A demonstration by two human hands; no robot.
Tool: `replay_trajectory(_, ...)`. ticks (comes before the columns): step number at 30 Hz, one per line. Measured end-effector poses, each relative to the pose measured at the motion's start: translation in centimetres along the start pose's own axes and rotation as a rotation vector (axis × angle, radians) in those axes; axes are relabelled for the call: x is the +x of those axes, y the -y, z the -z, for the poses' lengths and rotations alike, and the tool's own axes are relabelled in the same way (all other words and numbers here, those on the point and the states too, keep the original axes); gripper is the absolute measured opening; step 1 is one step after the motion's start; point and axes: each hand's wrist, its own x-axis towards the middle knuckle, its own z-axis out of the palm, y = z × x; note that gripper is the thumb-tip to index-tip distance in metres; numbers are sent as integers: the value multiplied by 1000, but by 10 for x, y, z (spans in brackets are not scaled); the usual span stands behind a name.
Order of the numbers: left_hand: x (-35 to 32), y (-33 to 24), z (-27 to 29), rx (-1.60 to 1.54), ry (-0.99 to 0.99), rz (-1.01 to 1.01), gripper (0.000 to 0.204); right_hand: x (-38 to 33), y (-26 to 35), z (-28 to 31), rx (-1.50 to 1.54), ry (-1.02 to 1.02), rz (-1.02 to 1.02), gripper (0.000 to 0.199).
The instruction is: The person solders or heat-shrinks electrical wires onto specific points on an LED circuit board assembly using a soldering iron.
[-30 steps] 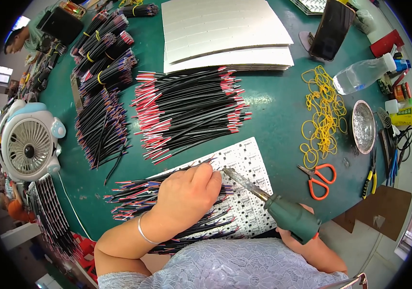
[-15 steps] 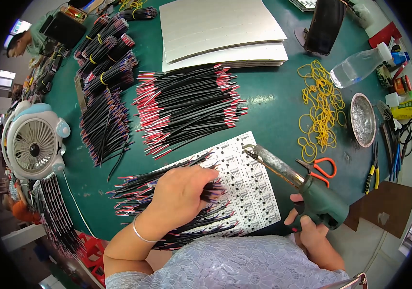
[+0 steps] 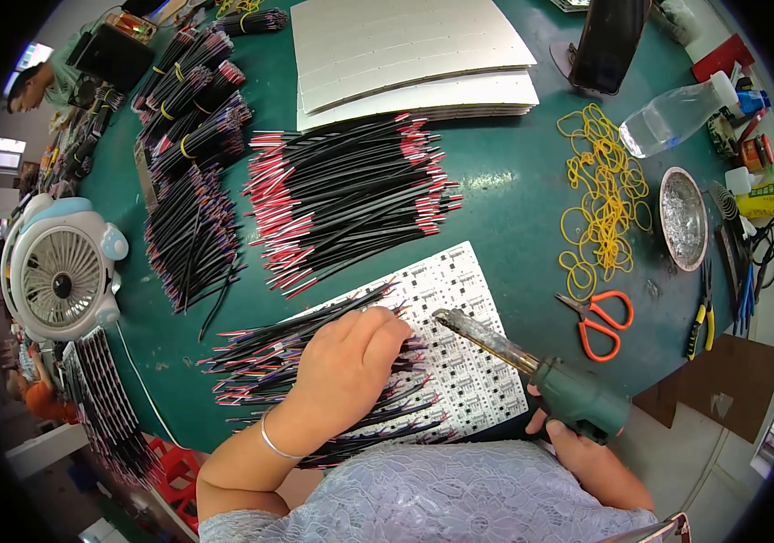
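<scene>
My left hand [image 3: 351,357] lies over a spread of black wires [image 3: 260,348] with red, white and purple ends. Its fingers are curled and pressed together over a white circuit board panel [image 3: 482,348]; what they pinch is hidden beneath them. The wires rest partly on that panel, which carries rows of small dark components. My right hand [image 3: 568,439] is wrapped around the green handle of a soldering gun [image 3: 577,398]. The gun's metal barrel slants up to the left, its tip over the panel, close to my left fingers but apart from them.
Beyond the panel lie cut black wires [image 3: 351,199]; tied bundles [image 3: 197,131] are at left. Flat white panels [image 3: 414,63] are stacked behind. Orange-handled scissors [image 3: 600,326], yellow rubber bands [image 3: 600,199], a metal bowl [image 3: 683,222] and a bottle [image 3: 677,118] stand right; a fan [image 3: 61,271] is left.
The soldering gun has moved left and its tip has come down toward my left fingers. My left hand has shifted slightly right, its fingers more curled. The scissors now show fully.
</scene>
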Motion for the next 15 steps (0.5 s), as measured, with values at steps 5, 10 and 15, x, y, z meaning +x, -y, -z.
replay_trajectory(5,3,-3,8,-85,16,-5,41,-5,-6,-1,39,-31,21,35)
replay_trajectory(10,-4,-4,8,61,86,3,34,-7,-9,0,36,-24,27,34)
replay_trajectory(15,1,-6,4,87,2,-46,28,-5,4,-2,-48,51,-88,46)
